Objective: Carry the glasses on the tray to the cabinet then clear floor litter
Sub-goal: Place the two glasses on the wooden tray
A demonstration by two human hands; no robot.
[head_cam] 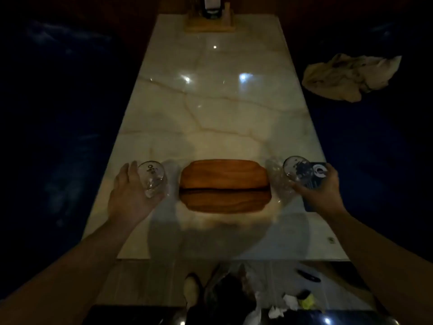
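A brown wooden tray (224, 184) lies on the near part of a pale marble table (210, 109), with nothing on it. My left hand (130, 195) grips a clear glass (151, 178) just left of the tray. My right hand (321, 186) grips another clear glass (297, 171) just right of the tray. Both glasses are tilted with their mouths toward me. Floor litter (293, 302), crumpled white and yellow-green paper scraps, lies below the table's near edge.
A wooden stand (209, 22) with a card and bottle sits at the table's far end. A crumpled beige cloth (346, 76) lies on the dark blue seat to the right. A dark card (315, 184) lies under my right hand. A shoe (191, 288) shows on the floor.
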